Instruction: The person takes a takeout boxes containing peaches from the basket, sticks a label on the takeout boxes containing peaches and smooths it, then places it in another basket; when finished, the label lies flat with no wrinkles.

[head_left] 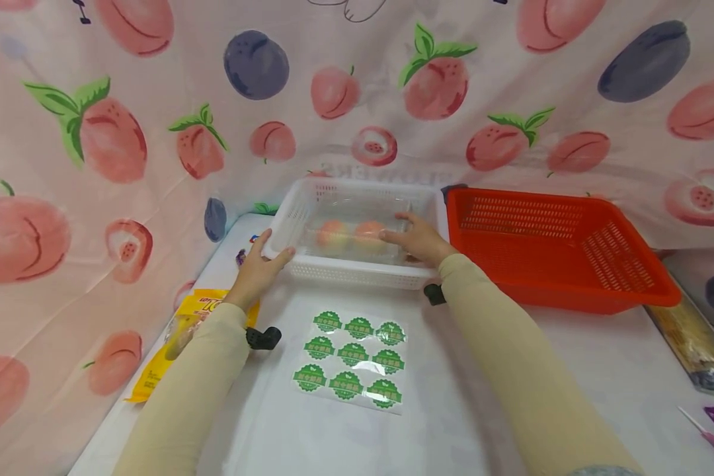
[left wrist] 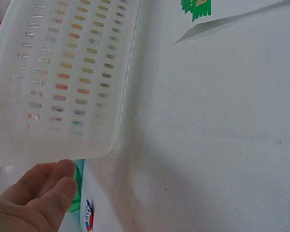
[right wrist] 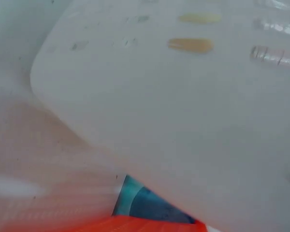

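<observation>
Looks to me like we're at the handling-the-packed-fruit step: a clear plastic container with two round red-and-yellow fruits in it is sitting inside the white slotted basket. Right hand is over the container's right end, thumb and forefinger spread apart, but the other fingers are hidden so can't tell if it's actually got a grip. Left hand has its fingers loosely spread at the basket's near left corner, not wrapped round anything. My guess is the next move needs a firm hold on the container while the left steadies the basket. Readable stuff: the sheet of green stickers has Chinese text, maybe 时令鲜果, too small to swear to. Yellow bag shows a red "TO", rest blocked by the sleeve. Backdrop lettering looks like a mirrored "FLOWERS".
</observation>
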Action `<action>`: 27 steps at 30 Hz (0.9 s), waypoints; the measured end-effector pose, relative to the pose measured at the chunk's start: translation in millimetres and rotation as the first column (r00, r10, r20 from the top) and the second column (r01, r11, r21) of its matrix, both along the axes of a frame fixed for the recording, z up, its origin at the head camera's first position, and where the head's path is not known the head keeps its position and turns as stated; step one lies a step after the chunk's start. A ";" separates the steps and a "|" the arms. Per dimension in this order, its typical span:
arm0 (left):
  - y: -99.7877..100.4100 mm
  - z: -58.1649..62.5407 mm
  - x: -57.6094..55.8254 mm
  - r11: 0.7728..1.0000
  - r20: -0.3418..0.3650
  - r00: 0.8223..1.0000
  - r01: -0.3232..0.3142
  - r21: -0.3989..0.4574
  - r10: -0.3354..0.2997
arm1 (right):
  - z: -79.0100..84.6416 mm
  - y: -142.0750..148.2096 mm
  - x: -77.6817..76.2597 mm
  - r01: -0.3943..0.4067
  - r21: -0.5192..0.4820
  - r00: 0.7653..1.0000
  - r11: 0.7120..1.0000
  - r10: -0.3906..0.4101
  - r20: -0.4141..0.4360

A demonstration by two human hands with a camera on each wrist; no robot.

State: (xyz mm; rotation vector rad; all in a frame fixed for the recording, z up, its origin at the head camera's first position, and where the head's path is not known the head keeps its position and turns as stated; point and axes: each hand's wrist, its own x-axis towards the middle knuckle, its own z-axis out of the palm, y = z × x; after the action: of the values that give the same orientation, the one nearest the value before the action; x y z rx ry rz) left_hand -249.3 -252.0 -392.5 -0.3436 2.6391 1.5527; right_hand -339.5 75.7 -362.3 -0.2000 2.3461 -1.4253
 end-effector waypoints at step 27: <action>1.5 4.4 2.8 1.000 0.015 1.000 0.005 -0.004 -0.005 | 20.2 13.0 18.2 0.012 -0.053 0.998 0.998 -0.016 -0.067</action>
State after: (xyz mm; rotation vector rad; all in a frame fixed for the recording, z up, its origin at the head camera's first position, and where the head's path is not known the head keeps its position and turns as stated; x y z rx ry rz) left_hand -246.6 -250.5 -388.1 -0.3471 2.6299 1.5375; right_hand -321.3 88.7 -342.1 -0.2501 2.3693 -1.5110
